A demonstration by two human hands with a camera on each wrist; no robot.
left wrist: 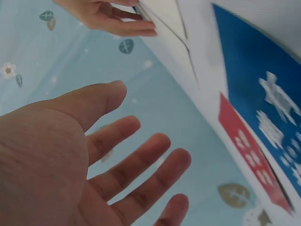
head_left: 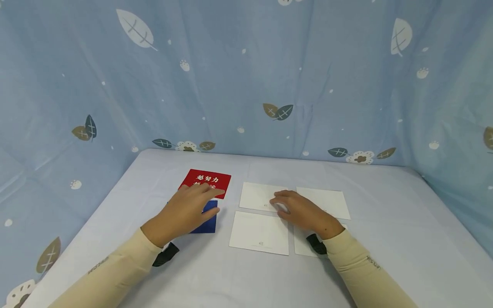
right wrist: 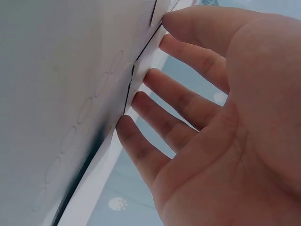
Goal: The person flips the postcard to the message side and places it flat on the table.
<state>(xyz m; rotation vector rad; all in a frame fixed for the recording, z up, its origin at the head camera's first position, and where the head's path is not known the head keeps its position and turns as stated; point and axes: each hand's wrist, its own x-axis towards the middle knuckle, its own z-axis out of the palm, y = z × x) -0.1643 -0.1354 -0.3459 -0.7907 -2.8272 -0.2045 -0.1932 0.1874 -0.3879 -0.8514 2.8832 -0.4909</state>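
Note:
In the head view my left hand (head_left: pixel 185 211) hovers over a red card (head_left: pixel 224 182) with white characters and a blue card (head_left: pixel 208 224) nearer to me, hiding part of both. Its fingers are spread and hold nothing, as the left wrist view also shows. My right hand (head_left: pixel 302 211) is above several white cards laid in two rows. Its fingertips reach the right part of the back left white card (head_left: pixel 254 194). It partly covers the back right card (head_left: pixel 329 201) and the front right card (head_left: pixel 302 244). The front left white card (head_left: pixel 259 233) lies fully visible.
A white cloth (head_left: pixel 231 278) covers the table under the cards. Blue curtains (head_left: pixel 231 85) with leaf prints stand at the back and both sides. Each wrist wears a black strap (head_left: pixel 165 255) at the cuff of a cream sleeve (head_left: pixel 115 269).

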